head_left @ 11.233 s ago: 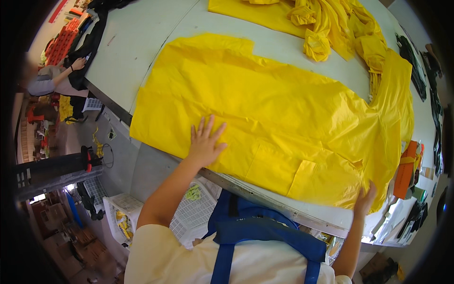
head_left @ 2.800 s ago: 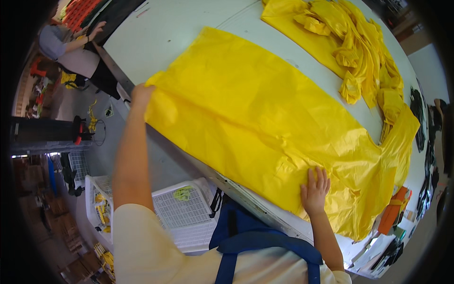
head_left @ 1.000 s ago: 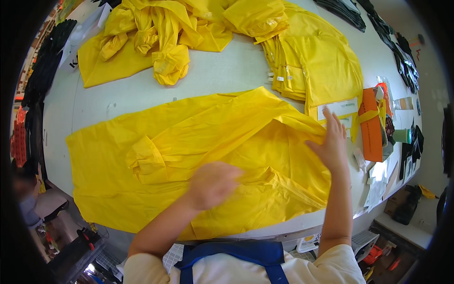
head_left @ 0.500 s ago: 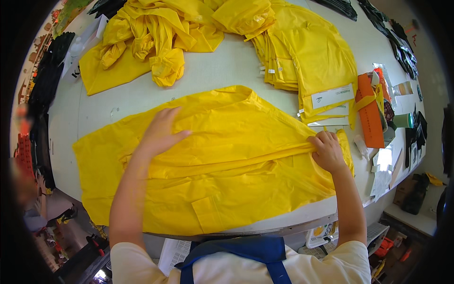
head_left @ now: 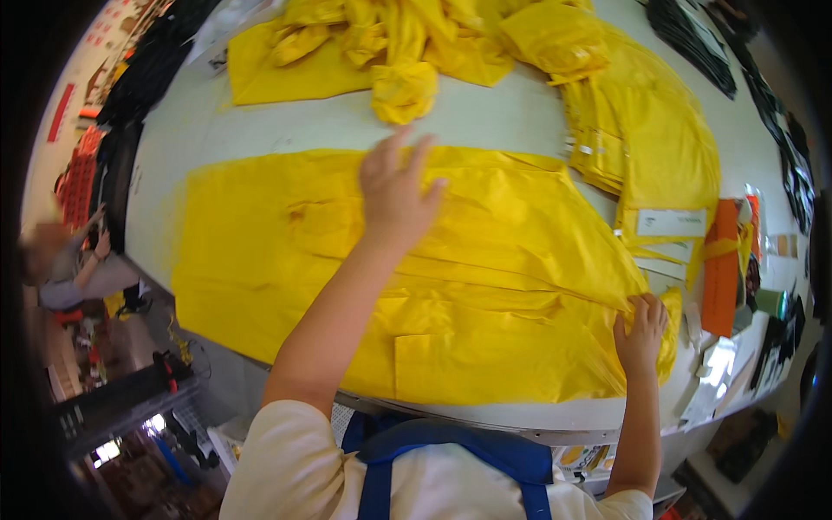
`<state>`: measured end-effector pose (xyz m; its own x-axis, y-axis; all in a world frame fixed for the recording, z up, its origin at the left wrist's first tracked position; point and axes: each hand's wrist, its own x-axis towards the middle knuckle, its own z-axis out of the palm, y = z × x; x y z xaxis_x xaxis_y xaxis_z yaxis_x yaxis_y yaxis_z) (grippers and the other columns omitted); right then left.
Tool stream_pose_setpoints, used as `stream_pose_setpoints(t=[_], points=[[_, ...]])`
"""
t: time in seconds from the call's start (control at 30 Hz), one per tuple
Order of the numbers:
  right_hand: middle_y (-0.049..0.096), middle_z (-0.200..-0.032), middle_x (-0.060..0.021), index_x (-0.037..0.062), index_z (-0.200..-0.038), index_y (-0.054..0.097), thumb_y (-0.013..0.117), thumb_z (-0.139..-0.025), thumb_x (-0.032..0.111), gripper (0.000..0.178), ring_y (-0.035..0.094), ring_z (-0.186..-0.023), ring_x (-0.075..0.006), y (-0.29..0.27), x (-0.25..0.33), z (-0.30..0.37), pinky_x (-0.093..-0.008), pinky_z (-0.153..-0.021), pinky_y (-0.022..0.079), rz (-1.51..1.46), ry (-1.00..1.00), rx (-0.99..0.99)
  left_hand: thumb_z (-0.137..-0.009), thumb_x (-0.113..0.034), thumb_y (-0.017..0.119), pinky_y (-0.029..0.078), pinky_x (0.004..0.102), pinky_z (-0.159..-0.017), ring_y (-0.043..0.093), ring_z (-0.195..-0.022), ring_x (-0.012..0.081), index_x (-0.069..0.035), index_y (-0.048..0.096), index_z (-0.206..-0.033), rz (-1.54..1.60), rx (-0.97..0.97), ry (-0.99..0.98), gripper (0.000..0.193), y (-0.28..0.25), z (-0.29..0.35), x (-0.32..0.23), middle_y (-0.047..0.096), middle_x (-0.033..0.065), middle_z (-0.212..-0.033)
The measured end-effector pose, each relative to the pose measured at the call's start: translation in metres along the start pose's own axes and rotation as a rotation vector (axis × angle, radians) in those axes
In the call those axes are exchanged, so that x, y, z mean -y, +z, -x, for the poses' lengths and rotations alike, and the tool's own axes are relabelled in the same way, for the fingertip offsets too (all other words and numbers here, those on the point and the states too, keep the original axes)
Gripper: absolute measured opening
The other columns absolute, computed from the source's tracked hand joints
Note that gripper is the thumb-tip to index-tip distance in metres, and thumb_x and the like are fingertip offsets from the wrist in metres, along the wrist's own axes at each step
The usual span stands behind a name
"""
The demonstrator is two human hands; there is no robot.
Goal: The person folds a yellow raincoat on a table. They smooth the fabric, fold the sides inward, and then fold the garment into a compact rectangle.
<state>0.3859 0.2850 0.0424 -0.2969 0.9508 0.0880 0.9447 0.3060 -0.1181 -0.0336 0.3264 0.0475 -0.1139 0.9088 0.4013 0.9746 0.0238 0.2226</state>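
A yellow garment (head_left: 511,221) of smooth fabric, with flap pockets, lies spread lengthwise before me. Above its middle, near the far edge, my left hand (head_left: 399,191) is open, fingers spread and slightly blurred, holding nothing. My right hand (head_left: 641,334) is at the garment's narrower right end, its fingers curled on the fabric edge. A long fold runs from that hand toward the middle. My left forearm hides part of the fabric.
Bunched yellow garments (head_left: 403,52) lie at the far side. A stack of folded yellow garments (head_left: 663,113) with white cards is at the far right, beside an orange box (head_left: 721,269) and a green cup (head_left: 770,302). Dark garments (head_left: 689,43) lie along the far right edge. A co-worker's hand (head_left: 102,245) shows at far left.
My left hand has moved farther out over the garment, its fingers now pointing away from me. The garment's upper layer lies flatter. My right hand stays at the right end; the whole view has shifted and turned.
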Motion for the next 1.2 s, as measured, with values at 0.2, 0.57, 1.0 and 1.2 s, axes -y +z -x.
stream_pose_setpoints(t=[0.2,0.57,1.0,1.2], points=[[0.052,-0.11,-0.0188,0.0017,-0.111,0.053,0.069,-0.073,0.002,0.041,0.049,-0.105,-0.0392,0.004,0.172,-0.01,-0.0439,-0.091,0.042,-0.673,-0.218,0.067,-0.082,-0.032,0.069,0.045,0.0404,-0.088,0.054,-0.104,0.0294,-0.006,0.048,-0.126,0.569,0.086,-1.191,0.056,-0.042,0.123,0.178,0.056,0.014,-0.115],[0.027,-0.147,-0.007,0.0138,-0.15,0.009,0.082,-0.06,0.004,0.117,0.037,-0.132,-0.0222,-0.025,0.274,-0.027,-0.0343,-0.103,0.038,-1.966,0.012,0.729,-0.076,-0.022,0.071,0.036,0.0429,-0.1,0.039,-0.122,0.0284,-0.013,0.062,-0.11,1.133,0.166,0.076,0.036,-0.143,0.176,0.014,0.042,0.0139,-0.128],[0.056,-0.097,-0.0005,0.0062,-0.11,0.047,0.067,-0.078,0.001,0.038,0.054,-0.094,-0.012,-0.006,0.235,-0.002,-0.0272,-0.084,0.045,-1.287,0.139,0.151,-0.074,-0.004,0.071,0.045,0.0313,-0.062,0.055,-0.071,0.0227,-0.005,0.064,-0.103,0.918,0.249,0.234,0.03,-0.168,0.159,-0.053,0.055,0.0082,-0.08],[0.053,-0.097,0.0015,0.0068,-0.104,0.048,0.067,-0.08,-0.002,0.033,0.052,-0.093,-0.0094,-0.047,0.247,0.011,-0.0233,-0.085,0.042,-1.78,0.137,0.272,-0.071,0.006,0.062,0.044,0.0304,-0.061,0.051,-0.064,0.0226,-0.01,0.06,-0.112,0.653,-0.046,0.062,0.044,-0.14,0.172,-0.031,0.049,0.0078,-0.074]])
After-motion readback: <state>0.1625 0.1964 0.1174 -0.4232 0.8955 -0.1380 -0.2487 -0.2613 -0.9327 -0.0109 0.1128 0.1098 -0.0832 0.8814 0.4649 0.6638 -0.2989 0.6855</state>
